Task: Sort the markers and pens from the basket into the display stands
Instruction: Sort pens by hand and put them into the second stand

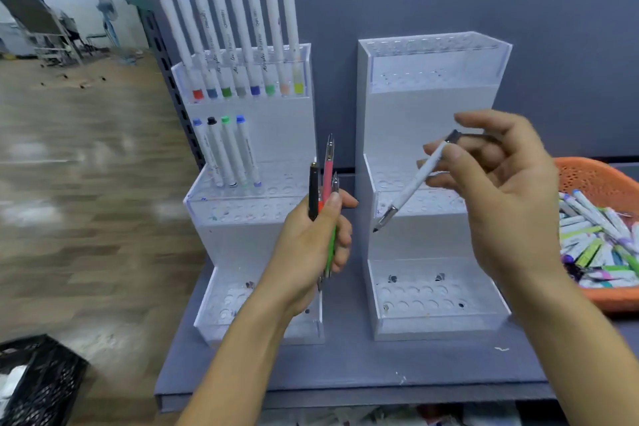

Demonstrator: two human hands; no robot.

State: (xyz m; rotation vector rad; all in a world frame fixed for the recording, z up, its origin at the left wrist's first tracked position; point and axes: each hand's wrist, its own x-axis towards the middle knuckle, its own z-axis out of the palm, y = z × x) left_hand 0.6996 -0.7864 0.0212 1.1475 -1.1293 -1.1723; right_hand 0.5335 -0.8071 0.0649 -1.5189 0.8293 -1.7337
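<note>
Slim white pen [416,181], clear tiered stand [432,107], orange mesh basket [594,180]

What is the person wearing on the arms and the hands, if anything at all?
Nothing shows on them. The left hand and the right hand are bare: no gloves, no rings in view. The left forearm and the right forearm are bare too, down to the picture's edge, with no sleeve, watch or bracelet. The nails that show look plain, without polish.
</note>
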